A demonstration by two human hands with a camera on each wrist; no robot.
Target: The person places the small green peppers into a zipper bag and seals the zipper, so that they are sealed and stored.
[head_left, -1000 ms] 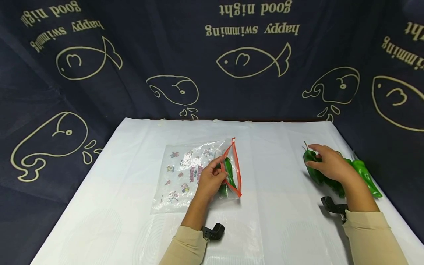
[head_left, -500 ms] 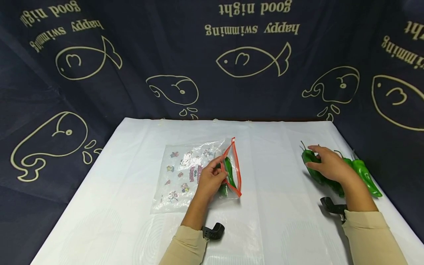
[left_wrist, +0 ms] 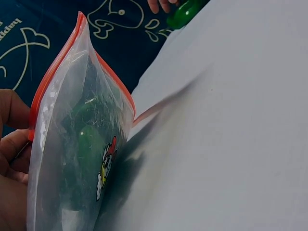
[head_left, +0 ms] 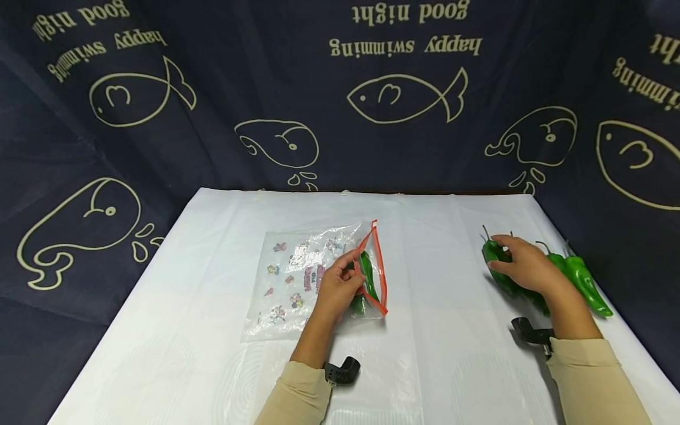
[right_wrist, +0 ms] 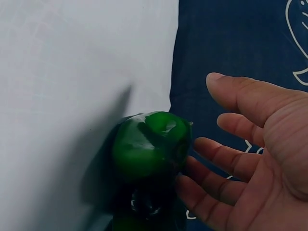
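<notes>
Head view, taken left to right, gives us first a clear plastic bag lying on the white worktop, glossy and crinkled, with small coloured cartoon figures printed over it and a red strip edging its mouth. At the bag's right end we see the left hand pinching that strip between thumb and fingers, the mouth gaping; just inside the bag lies a shiny green pepper. Well to the right of the bag, the right hand hangs over a dark green pepper with a long thin stem. Our right wrist view shows its fingers loosely spread and its thumb apart from the pepper; we cannot tell whether the fingertips touch it. Farthest right of the bag lies a brighter, dented pepper. On the bag we make out pink lettering, too small to read. Behind the bag, the navy cloth carries upside-down words, "good night" and "happy swimming", with outlined whales and fish.
</notes>
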